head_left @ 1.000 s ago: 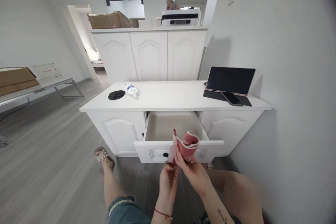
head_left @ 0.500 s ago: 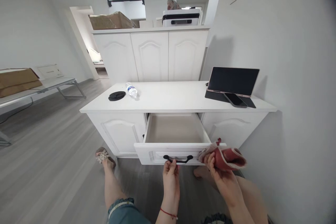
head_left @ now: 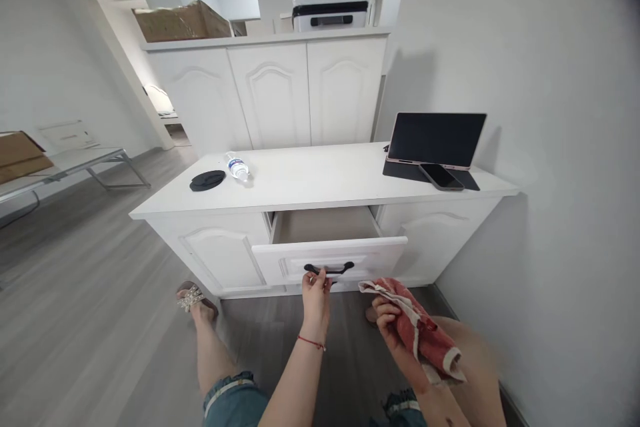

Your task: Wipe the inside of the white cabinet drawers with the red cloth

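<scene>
The left hand (head_left: 316, 285) grips the black handle (head_left: 329, 270) of the half-open white wooden drawer (head_left: 330, 257). The right hand (head_left: 391, 317) clutches a red-and-white cloth (head_left: 423, 333), not yet stowed.

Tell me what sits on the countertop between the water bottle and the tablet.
Nothing: in the head view the white countertop is bare between the lying water bottle and the propped tablet. The phone lies in front of the tablet, not between.

White cabinet top (head_left: 320, 180) with bottle (head_left: 237, 166), black disc (head_left: 207, 180), tablet (head_left: 436, 141), phone (head_left: 441, 177).
</scene>
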A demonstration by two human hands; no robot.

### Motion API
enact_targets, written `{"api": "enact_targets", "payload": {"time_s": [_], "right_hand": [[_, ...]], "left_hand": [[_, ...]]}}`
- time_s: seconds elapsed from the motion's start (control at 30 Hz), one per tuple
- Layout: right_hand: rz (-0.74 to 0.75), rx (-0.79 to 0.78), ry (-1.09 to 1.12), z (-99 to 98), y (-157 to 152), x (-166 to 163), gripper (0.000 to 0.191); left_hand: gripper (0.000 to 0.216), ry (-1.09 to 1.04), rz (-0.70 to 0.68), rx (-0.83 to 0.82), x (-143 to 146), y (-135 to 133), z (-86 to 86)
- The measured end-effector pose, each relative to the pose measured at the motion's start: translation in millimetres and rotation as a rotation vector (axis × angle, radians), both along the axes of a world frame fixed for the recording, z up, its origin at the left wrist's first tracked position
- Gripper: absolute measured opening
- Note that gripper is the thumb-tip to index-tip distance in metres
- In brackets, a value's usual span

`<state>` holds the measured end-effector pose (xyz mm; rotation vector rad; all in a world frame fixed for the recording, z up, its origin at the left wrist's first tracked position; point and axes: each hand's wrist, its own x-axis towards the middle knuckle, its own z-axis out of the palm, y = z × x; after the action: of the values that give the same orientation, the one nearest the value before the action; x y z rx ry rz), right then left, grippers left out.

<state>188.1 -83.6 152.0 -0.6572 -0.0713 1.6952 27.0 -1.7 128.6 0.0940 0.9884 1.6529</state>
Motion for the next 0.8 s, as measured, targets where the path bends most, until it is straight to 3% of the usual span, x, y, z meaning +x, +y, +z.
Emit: {"api": "enact_targets", "payload": {"time_s": [0.33, 0.47, 0.67, 0.8], "right_hand": [[0.125, 0.002, 0.026, -30.0, -5.0, -4.0, 0.027], [0.116, -0.022, 0.081, -29.3, -7.8, -2.1, 0.029], [0.186, -0.146, 0.32, -21.1, -16.2, -8.6, 0.033], [0.205, -0.118, 0.289, -26.1, -21.1, -16.3, 0.033]], "left_hand": [[0.04, 0.081, -0.084, -0.079, -6.1, 74.3, 22.5], [0.041, 0.092, -0.107, -0.095, -7.9, 100.8, 28.7], [0.04, 0.093, -0.126, -0.09, -10.9, 121.7, 28.4], [0.04, 0.094, -0.127, -0.072, -10.4, 126.1, 24.9]]}}
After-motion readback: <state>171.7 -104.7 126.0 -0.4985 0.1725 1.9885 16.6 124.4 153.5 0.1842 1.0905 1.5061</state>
